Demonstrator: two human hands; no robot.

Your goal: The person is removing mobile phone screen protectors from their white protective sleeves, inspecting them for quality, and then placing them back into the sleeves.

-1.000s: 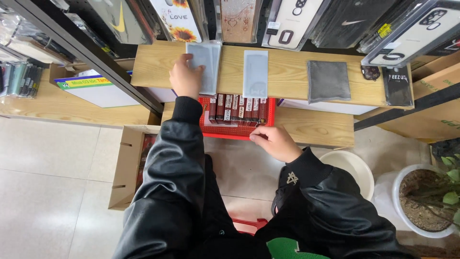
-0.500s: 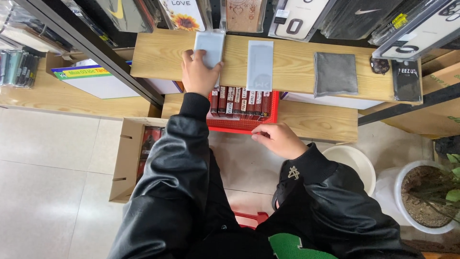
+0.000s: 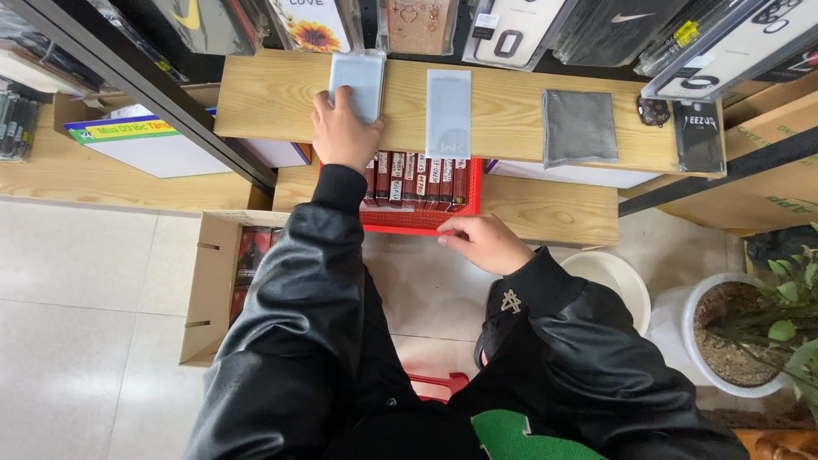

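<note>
I see my left hand (image 3: pixel 341 132) pressed flat on a pale blue phone-case packet (image 3: pixel 358 85) at the front edge of the upper wooden shelf (image 3: pixel 503 119), fingers spread over its near end, not curled around it. The packet's long axis runs front to back, its far end pointing toward the hanging display. My right hand (image 3: pixel 484 243) grips the front rim of the red basket (image 3: pixel 417 223) of dark red boxes (image 3: pixel 416 177) on the lower shelf. A second pale packet (image 3: pixel 448 112) lies parallel, just beside.
</note>
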